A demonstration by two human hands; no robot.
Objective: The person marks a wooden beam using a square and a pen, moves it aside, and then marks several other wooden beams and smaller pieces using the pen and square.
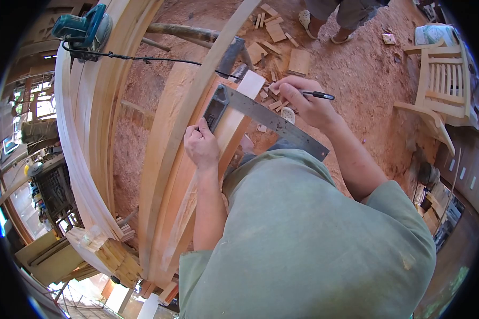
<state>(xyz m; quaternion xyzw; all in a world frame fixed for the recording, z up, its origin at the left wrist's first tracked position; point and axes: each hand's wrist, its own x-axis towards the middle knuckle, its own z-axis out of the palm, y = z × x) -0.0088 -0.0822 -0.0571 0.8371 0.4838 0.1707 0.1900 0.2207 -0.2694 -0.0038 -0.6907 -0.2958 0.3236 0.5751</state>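
My left hand (201, 144) is closed on the dark stock of a try square (277, 123). The stock rests along a pale wooden board (230, 127), and the long metal blade crosses the board and sticks out past its right edge towards my shirt. A black pen (318, 95) is held in my right hand (307, 101), its dark end pointing right; the other end is hidden by the fingers. That hand is raised to the right of the board's far end, above the blade.
A teal power tool (85, 32) sits on long curved timbers (98, 101) at left, its black cord (143, 59) running across to the boards. Wood offcuts (299, 62) litter the dirt floor. Another person's legs (338, 16) stand beyond. A wooden chair (446, 80) is at right.
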